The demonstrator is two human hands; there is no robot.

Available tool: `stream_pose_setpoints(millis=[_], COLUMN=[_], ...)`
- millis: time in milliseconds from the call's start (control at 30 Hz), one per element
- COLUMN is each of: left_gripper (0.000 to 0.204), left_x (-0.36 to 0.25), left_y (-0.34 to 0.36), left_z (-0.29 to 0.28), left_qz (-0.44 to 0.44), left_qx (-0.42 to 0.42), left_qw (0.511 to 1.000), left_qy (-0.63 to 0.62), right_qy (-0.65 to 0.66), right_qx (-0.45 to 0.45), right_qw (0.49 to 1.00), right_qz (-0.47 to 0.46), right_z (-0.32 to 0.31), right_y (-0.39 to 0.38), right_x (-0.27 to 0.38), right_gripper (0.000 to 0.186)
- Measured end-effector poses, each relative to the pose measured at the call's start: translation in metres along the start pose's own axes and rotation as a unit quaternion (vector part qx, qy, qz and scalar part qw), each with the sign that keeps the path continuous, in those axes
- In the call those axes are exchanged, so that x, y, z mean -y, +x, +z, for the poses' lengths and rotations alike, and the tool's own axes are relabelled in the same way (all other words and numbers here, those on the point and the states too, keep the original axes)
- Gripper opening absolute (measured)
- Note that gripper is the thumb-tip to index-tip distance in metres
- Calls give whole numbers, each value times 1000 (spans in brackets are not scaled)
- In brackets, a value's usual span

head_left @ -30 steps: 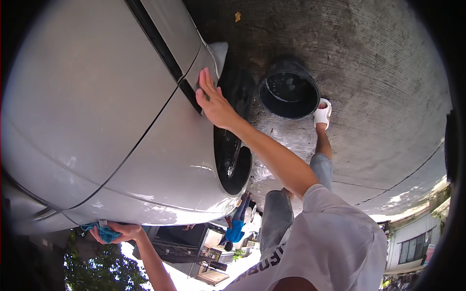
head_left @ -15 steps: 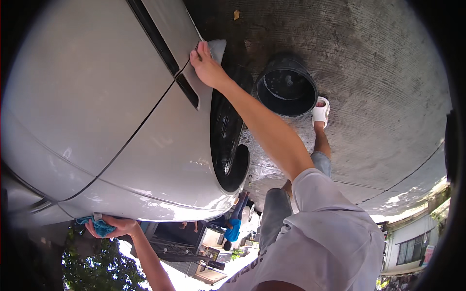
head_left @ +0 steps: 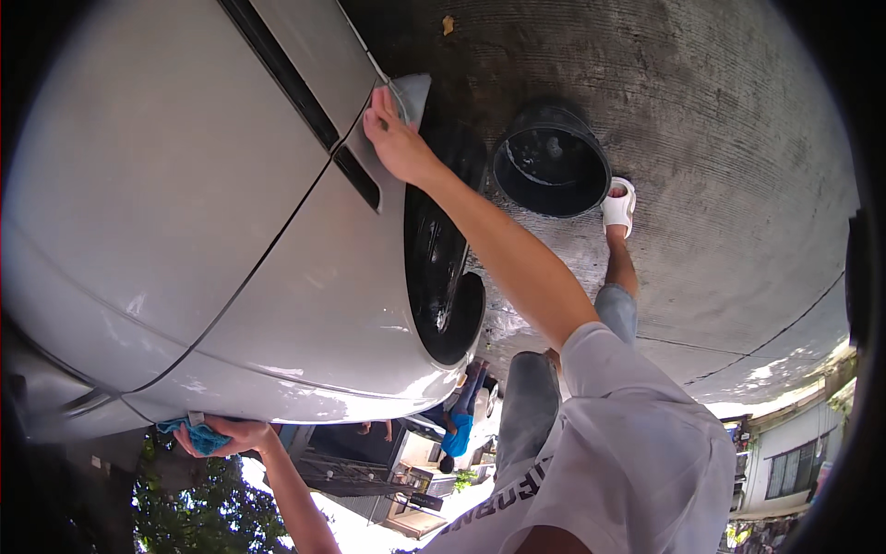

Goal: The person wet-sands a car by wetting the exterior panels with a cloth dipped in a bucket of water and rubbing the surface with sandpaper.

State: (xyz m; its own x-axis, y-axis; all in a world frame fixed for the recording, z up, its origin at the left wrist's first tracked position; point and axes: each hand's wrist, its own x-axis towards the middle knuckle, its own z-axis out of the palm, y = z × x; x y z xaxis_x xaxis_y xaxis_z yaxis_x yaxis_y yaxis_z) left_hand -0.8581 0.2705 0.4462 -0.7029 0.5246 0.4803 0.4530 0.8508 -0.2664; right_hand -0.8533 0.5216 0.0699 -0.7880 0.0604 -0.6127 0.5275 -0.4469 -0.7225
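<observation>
A blue-teal cloth (head_left: pixel 209 439) is in my left hand (head_left: pixel 242 435), fingers bent round it and pressed to the edge of the silver car (head_left: pixel 268 277) at the lower left. My right hand (head_left: pixel 402 148) reaches to the car's lower side panel near the top of the view. Its fingers are stretched out and touch the panel beside a door seam, with no tool seen in it. The black wheel (head_left: pixel 434 268) sits just below this hand, partly behind my forearm.
A black bucket (head_left: pixel 554 209) with some liquid stands on the concrete floor (head_left: pixel 729 203). My foot in a white clog (head_left: pixel 620 218) is beside it. A person in blue (head_left: pixel 456 434) is in the background, appearing upside down. Trees (head_left: pixel 198 508) and buildings (head_left: pixel 792 469) show along the lower rim.
The view has shifted slightly. My right fingers look straighter on the panel. My left hand stays at the car's edge with the cloth.
</observation>
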Motion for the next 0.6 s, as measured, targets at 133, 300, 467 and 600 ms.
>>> stream_pose_setpoints(millis=[133, 300, 467, 600], left_gripper=[46, 46, 44, 44], left_x=[8, 2, -16, -7], left_y=[-6, -5, 2, 1], left_z=[-4, 1, 12, -8], left_qz=[40, -23, -13, 175], left_qx=[16, -8, -25, 38], left_qw=[999, 999, 1000, 974], left_qy=[21, -29, 1, 138], right_qy=[0, -37, -73, 44], right_qx=[-37, 13, -58, 94], right_qw=[996, 992, 994, 994], right_qz=[-87, -117, -52, -38], right_z=[21, 33, -1, 35], right_y=[-21, -96, 1, -102], right_x=[-41, -61, -33, -27], right_gripper=[66, 66, 65, 69])
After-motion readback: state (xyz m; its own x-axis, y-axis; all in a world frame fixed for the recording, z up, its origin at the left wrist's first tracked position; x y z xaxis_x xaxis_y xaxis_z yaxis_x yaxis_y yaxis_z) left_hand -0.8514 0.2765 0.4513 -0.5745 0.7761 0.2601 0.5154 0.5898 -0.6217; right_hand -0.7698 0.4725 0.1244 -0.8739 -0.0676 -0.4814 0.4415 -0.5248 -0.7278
